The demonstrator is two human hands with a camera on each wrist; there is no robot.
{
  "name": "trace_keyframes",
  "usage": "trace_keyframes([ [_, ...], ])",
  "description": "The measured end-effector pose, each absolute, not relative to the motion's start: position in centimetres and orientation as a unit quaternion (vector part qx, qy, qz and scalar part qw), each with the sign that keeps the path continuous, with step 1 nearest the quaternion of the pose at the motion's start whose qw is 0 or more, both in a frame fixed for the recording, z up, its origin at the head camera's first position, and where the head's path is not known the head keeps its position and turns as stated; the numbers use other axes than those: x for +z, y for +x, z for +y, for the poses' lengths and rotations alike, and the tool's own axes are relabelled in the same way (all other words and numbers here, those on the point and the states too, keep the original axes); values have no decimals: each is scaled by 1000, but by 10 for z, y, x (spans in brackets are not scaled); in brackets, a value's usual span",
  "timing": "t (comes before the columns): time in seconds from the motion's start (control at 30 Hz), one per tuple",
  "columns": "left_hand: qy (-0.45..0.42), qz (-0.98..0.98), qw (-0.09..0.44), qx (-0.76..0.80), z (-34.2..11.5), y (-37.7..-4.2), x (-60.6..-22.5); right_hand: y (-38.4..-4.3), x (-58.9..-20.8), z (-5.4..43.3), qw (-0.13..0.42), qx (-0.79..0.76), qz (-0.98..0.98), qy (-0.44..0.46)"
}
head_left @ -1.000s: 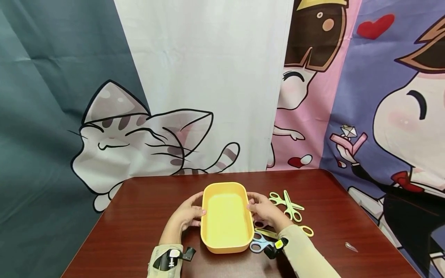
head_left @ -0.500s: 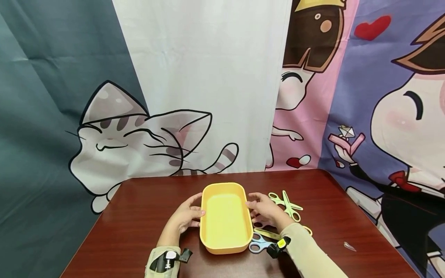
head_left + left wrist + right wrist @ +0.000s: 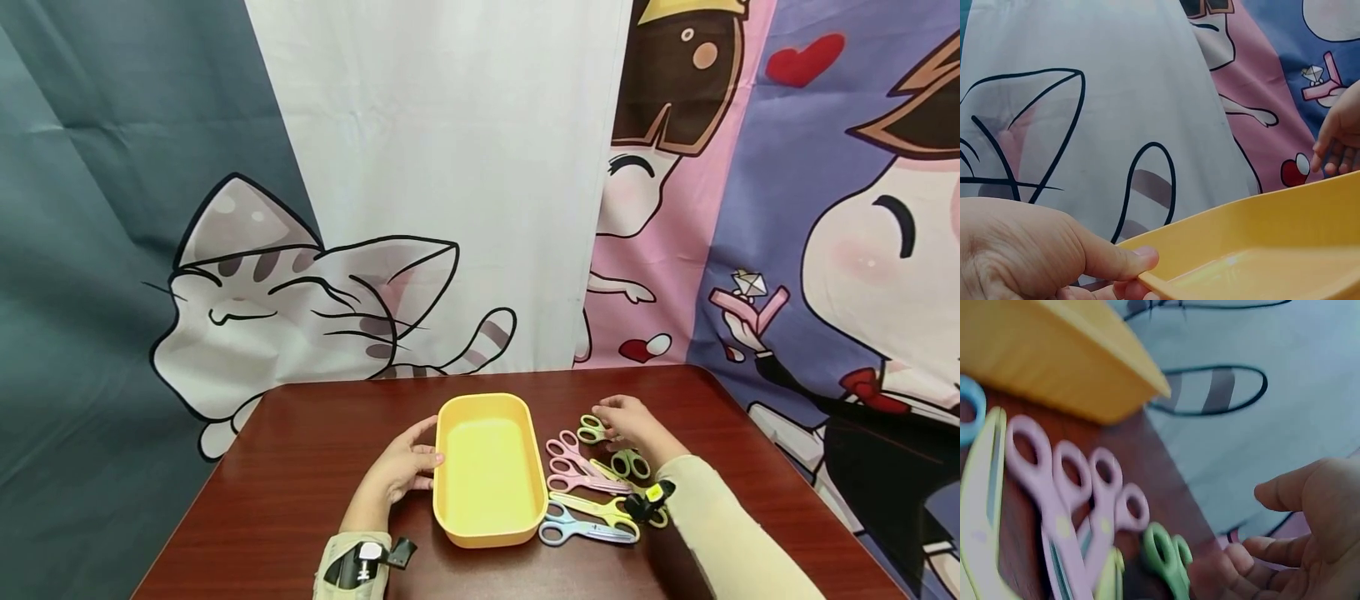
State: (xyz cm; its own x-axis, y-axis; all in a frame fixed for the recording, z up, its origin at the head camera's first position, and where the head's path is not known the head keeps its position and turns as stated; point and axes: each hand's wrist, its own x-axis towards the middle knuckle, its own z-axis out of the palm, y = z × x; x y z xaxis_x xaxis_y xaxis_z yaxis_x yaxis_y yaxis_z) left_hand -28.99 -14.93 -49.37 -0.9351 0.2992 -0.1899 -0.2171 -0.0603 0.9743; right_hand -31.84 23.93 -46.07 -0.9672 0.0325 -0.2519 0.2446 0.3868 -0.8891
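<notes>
My left hand (image 3: 399, 468) grips the left side of a yellow plastic bin (image 3: 491, 540). In the left wrist view its thumb (image 3: 1124, 262) lies over the bin's rim, with the fingertips beneath. Green scissors (image 3: 592, 430) lie beyond the bin's right side. My right hand (image 3: 633, 423) is over them, its thumb apart from loosely bent fingers and nothing in its grasp. Green handles (image 3: 1166, 553) show close to its fingertips in the right wrist view. A second green pair (image 3: 630, 463) lies partly below the wrist.
Between the bin and my right forearm lie pink scissors (image 3: 567, 480), yellow scissors (image 3: 588, 505) and blue scissors (image 3: 566, 528) on the brown table (image 3: 337, 417). A cartoon-printed cloth (image 3: 465, 167) hangs behind the table.
My right hand has left the bin's right side and moved right and back over the green scissors, uncovering the pink pairs. My left hand and the bin stay put.
</notes>
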Motion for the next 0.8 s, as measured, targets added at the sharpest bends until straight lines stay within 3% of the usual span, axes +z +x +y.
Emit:
trace_keyframes([
  [0.33, 18, 664, 178, 726, -148, -291, -494, -314, -474, 264, 25, -247, 968, 22],
  [0.8, 5, 659, 182, 730, -148, -292, -495, -310, -485, 264, 28, -187, 982, 21],
])
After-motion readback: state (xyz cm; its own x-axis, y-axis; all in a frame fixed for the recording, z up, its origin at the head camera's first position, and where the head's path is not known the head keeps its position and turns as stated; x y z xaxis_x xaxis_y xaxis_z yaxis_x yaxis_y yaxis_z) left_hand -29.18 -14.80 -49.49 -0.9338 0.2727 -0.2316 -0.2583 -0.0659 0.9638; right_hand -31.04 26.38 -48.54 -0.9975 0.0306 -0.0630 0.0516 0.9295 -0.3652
